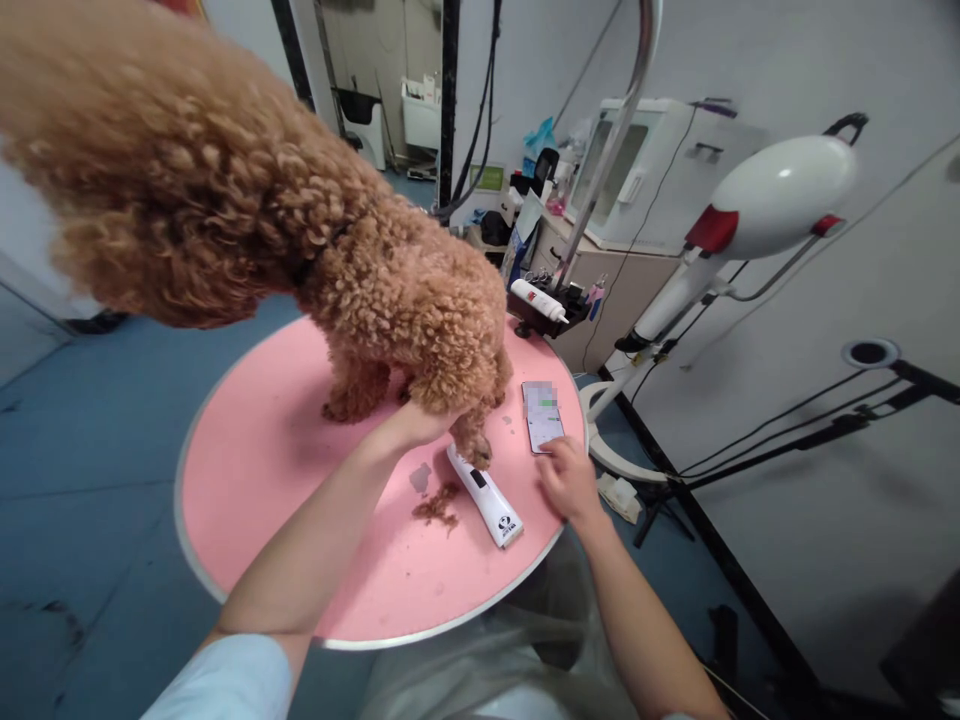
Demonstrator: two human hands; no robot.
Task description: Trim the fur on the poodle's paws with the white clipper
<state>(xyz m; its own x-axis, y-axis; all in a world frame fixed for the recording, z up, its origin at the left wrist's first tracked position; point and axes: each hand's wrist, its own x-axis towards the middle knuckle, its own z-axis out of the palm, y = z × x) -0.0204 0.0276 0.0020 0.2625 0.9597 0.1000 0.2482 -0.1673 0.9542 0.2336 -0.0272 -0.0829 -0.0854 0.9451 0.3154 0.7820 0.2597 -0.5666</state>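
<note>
A curly brown dog (420, 290) is up on the round pink worktop (255, 480), its body stretching toward the upper left. The person's left hand (429, 424) reaches in beneath the curls at the near hind leg; its fingers are buried, so whether they grip or merely rest cannot be told. The right hand (568, 478) grasps nothing: its fingers are loosely bent, one tip at the lower edge of a phone (542, 420) whose screen is lit.

A white clipper (486, 497) lies unheld between the two arms, one paw against its far end, beside a tuft of cut fur (439, 505).

The step in hand looks like a pause in clipping, the dog steadied while the phone is tended. Picking the clipper up again would call for freeing the right hand and clearing that paw.
</note>
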